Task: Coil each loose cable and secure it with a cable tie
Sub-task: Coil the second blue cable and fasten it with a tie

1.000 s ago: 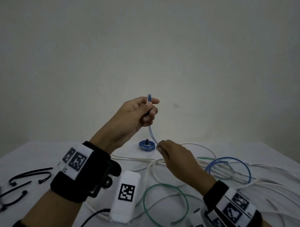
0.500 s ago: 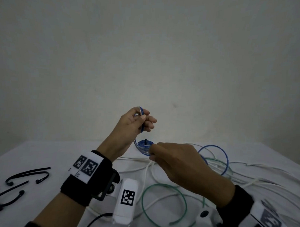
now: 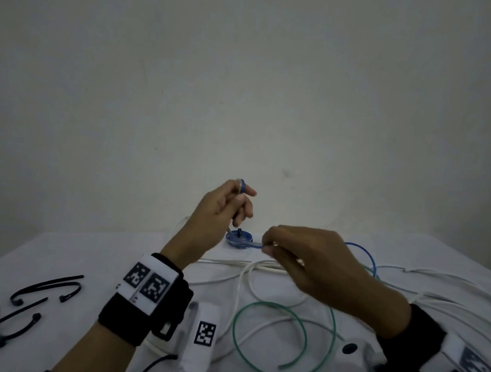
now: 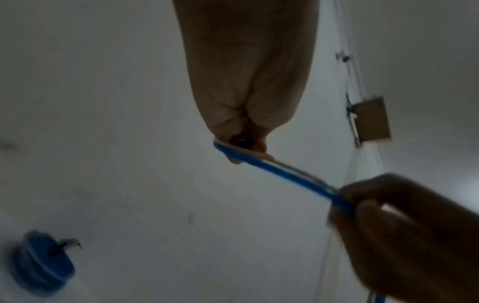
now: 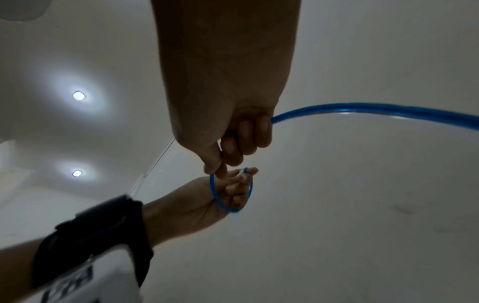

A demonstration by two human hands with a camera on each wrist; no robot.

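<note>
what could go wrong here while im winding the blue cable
The first loop of the blue cable is held only at the left hand's fingertips, so it may spring open. The slack behind the right hand crosses the white cables and the green cable, so pulling could drag or tangle them.

Blue cable; green cable; white cables; black ties; white tablecloth.
</note>
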